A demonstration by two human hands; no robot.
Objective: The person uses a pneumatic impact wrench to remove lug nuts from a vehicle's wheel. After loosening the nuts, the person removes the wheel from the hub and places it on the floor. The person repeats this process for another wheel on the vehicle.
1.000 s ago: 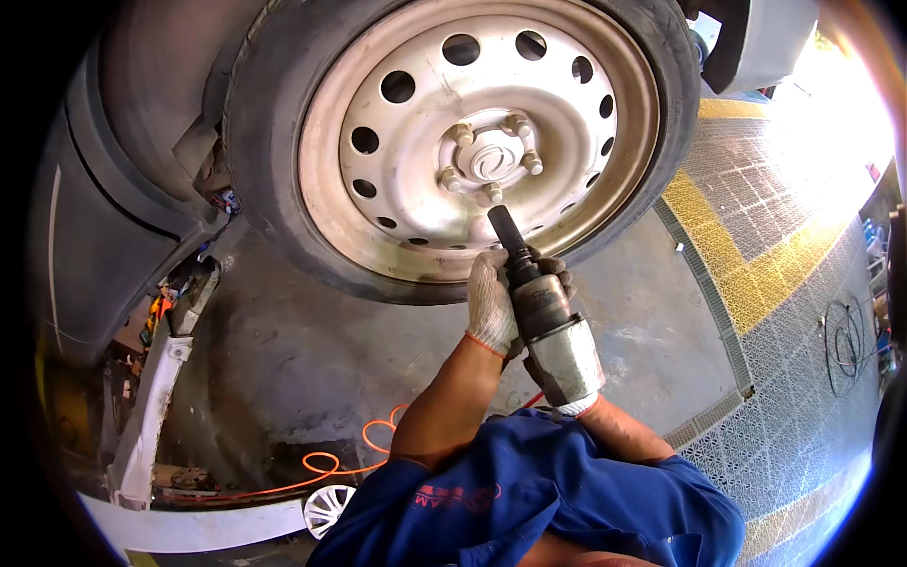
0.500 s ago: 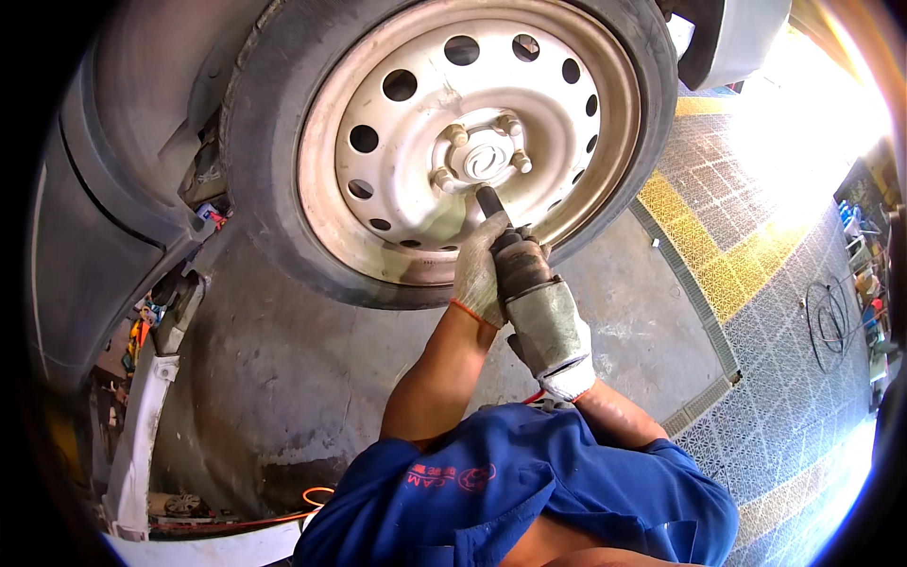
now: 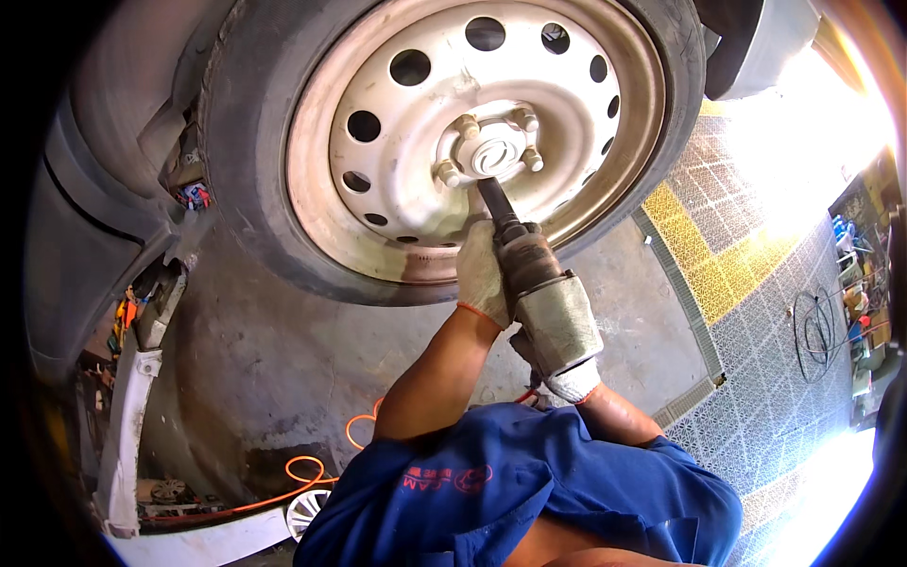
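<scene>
My right hand (image 3: 573,381), in a white knit glove, grips an air impact wrench (image 3: 556,321) from below; the tool's body hides most of its fingers. My left hand (image 3: 482,274), gloved too, holds the left side of the wrench's nose, its fingers partly hidden behind it. From the nose a long dark socket (image 3: 496,201) points up to the lower part of the wheel hub, where its tip covers the spot beneath the center cap (image 3: 494,152). Several lug nuts (image 3: 533,160) show around the cap on the silver steel wheel (image 3: 378,203), which carries a black tire (image 3: 250,180).
Dark bodywork (image 3: 99,217) stands left of the tire, above a white bumper-like part (image 3: 123,444). An orange air hose (image 3: 307,470) curls over the concrete floor (image 3: 378,340) beside a spoked wheel cover (image 3: 304,513). Grid mats (image 3: 756,378) and a coiled black cable (image 3: 817,331) lie at right.
The view has shifted slightly. My left hand has slid back from the socket to the side of the nose, and more of the socket shows. More orange hose is visible.
</scene>
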